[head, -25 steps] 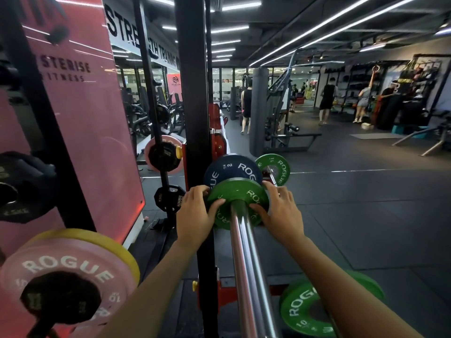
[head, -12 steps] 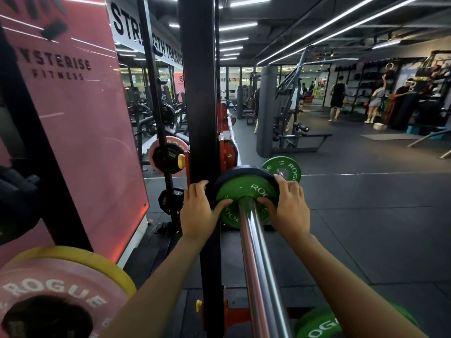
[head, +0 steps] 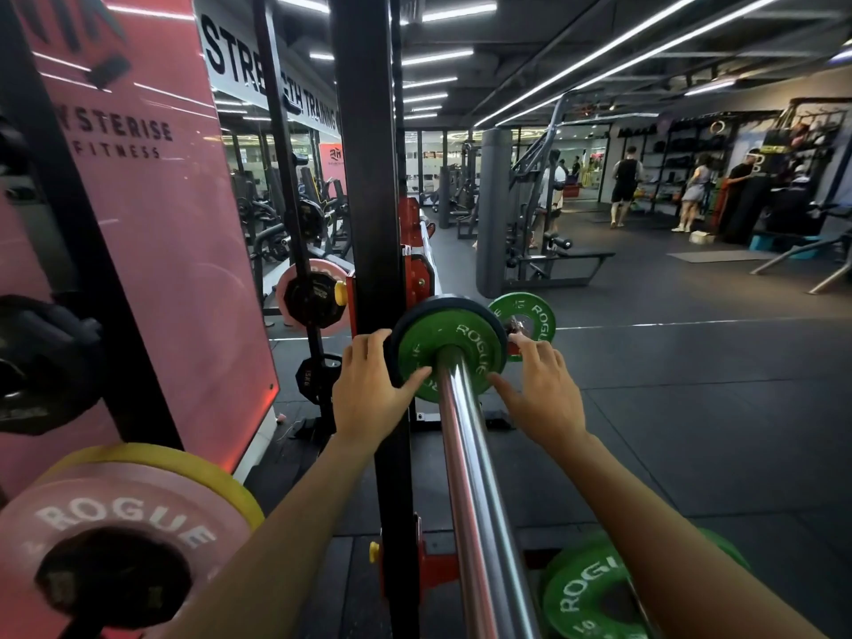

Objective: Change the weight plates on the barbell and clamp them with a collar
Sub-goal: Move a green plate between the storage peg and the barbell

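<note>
The chrome barbell sleeve [head: 470,477] runs away from me up the middle. On it sits a small green Rogue plate [head: 454,336], flush against a larger dark blue plate [head: 417,313] behind it. My left hand [head: 369,389] holds the plates' left edge, thumb on the green face and fingers over the blue rim. My right hand [head: 541,389] is at the green plate's right side with fingers spread; only its thumb is near the rim. No collar is visible.
A black rack upright [head: 373,223] stands just left of the sleeve. Pink and yellow plates [head: 115,523] hang at bottom left, and a green plate [head: 585,592] lies bottom right. Another green plate [head: 535,315] shows behind my right hand. People stand far right.
The green plate has slid along the sleeve until it meets the blue plate. My right hand's fingers have come off the plate and spread; my left hand stays on its edge.
</note>
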A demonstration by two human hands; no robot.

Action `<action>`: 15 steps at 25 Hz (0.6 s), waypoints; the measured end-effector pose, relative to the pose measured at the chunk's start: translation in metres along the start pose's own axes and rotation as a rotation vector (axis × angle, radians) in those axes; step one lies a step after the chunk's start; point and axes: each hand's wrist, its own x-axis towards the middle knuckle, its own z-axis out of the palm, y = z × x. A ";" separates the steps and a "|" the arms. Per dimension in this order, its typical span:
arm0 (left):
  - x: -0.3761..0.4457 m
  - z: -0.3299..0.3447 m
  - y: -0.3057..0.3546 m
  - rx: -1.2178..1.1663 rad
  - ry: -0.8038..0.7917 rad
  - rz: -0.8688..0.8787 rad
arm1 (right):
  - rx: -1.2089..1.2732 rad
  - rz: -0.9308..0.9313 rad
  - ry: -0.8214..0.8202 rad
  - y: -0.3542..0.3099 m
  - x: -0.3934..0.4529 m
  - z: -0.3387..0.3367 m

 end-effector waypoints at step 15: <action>-0.156 -0.143 0.079 0.003 -0.046 0.068 | 0.023 -0.065 -0.018 -0.063 -0.161 -0.129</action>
